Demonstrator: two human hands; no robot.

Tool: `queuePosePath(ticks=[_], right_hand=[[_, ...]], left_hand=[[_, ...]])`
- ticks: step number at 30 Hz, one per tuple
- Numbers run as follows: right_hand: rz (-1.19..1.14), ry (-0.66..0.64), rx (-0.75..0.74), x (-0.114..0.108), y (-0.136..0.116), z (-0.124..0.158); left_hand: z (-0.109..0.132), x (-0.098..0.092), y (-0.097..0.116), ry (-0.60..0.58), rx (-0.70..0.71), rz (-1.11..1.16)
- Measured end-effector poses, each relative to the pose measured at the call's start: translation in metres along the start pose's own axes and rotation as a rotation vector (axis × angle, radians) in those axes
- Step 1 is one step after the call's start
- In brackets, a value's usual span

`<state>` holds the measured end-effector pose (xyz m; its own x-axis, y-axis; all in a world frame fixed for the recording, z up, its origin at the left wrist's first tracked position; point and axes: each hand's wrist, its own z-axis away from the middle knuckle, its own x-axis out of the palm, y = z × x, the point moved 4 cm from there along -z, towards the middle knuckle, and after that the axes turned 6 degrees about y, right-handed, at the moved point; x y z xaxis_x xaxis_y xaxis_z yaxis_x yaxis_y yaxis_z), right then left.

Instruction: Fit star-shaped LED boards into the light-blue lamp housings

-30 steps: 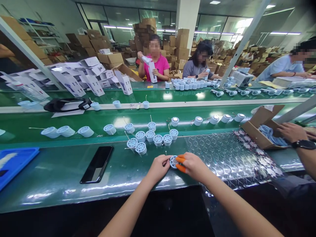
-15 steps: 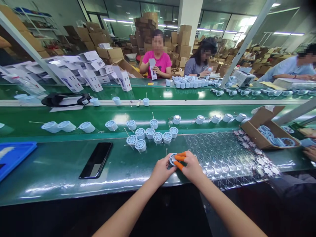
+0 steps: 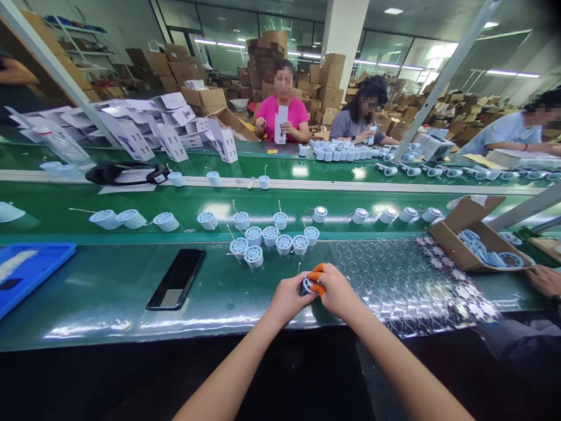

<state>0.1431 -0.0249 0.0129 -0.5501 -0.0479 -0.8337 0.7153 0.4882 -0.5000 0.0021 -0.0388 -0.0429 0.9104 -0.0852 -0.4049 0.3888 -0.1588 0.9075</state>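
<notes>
Green assembly bench (image 3: 100,298), glossy surface. Black phone (image 3: 176,279) lying flat, left of centre. Blue tray (image 3: 26,272) at left edge. Round white plastic parts (image 3: 270,236) clustered along the far side. Silver bubble wrap (image 3: 381,286) spread right of centre, open cardboard box (image 3: 475,242) just beyond, at right.

Head-worn view, facing forward and down
It looked across the table (image 3: 100,304), close above the left hand (image 3: 289,298) and right hand (image 3: 337,289), toward distant cartons (image 3: 267,52).

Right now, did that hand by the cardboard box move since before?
Yes. The co-worker's hand moved away from the cardboard box, going right and down.
</notes>
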Motion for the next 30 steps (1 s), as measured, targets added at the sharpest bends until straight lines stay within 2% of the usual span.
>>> queuePosePath(ticks=[5,8,11,14,16,19,23,27,30], right_hand=[[-0.177,0.052,0.056,-0.001,0.011,0.007],[-0.55,0.217,0.264,0.006,0.018,0.022],[-1.038,0.362,0.479,0.018,0.013,0.04],[-1.278,0.491,0.523,0.015,-0.002,0.051],[-1.294,0.543,0.509,0.005,-0.01,0.054],[-1.254,0.523,0.464,-0.008,-0.016,0.055],[-1.165,0.482,0.421,-0.017,-0.015,0.061],[-1.088,0.448,0.424,-0.021,-0.015,0.067],[-1.101,0.52,0.47,-0.024,-0.011,0.067]], left_hand=[[0.001,0.0,0.0,0.007,-0.002,-0.034],[0.005,-0.003,0.001,0.077,0.039,-0.111],[0.011,-0.01,0.015,0.193,0.212,-0.116],[0.016,-0.018,0.036,0.203,0.358,-0.011],[0.016,-0.02,0.049,0.108,0.346,0.104],[0.014,-0.018,0.062,-0.04,0.211,0.3],[0.011,-0.01,0.07,-0.118,0.083,0.433],[0.011,-0.009,0.074,-0.107,0.07,0.425],[0.009,-0.009,0.077,-0.144,0.119,0.243]])
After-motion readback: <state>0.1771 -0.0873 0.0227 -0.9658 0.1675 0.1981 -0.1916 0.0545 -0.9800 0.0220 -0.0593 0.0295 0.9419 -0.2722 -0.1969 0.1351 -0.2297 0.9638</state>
